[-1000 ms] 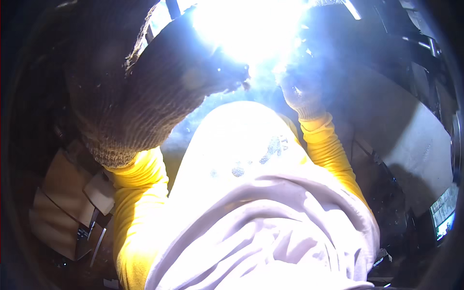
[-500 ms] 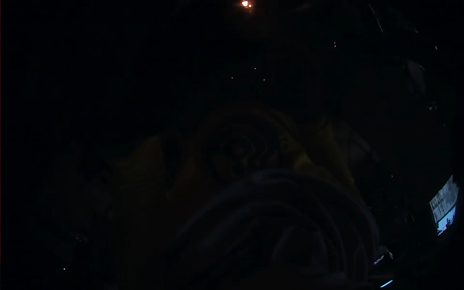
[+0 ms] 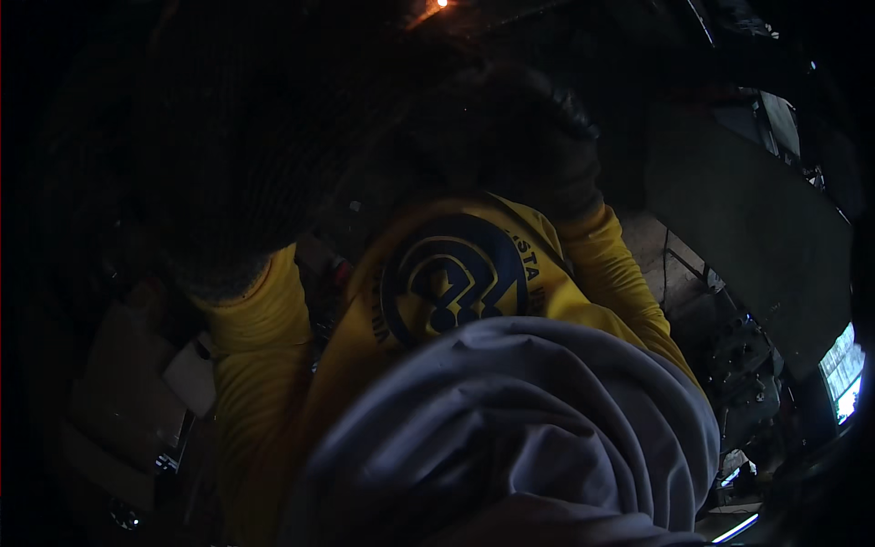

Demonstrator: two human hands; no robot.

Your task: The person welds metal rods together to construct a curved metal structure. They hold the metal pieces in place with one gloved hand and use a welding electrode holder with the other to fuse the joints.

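Note:
Both my arms, in yellow sleeves, reach up toward the top of the picture. My left hand (image 3: pixel 264 155) is a large dark shape, apparently in a ribbed dark glove; its fingers are lost in shadow. My right hand (image 3: pixel 547 146), dark too and seemingly gloved, is bent in beyond my chest, with its fingers too dim to make out. Whatever either one holds is hidden. Past them, at the top edge, glows a small orange-white light (image 3: pixel 442 4).
A grey cloth (image 3: pixel 547 410) hangs in folds over my yellow shirt (image 3: pixel 565 314), which bears a dark round emblem. To the right are a large dark panel (image 3: pixel 747 219), dark machine-like parts (image 3: pixel 747 365) and a bright window (image 3: pixel 843 374). Pale flat pieces (image 3: pixel 191 374) lie at left.
The picture has gone from almost black to dimly lit, so sleeves, hands and surroundings now show. The orange light sits slightly further left and higher, with a glowing streak beside it.

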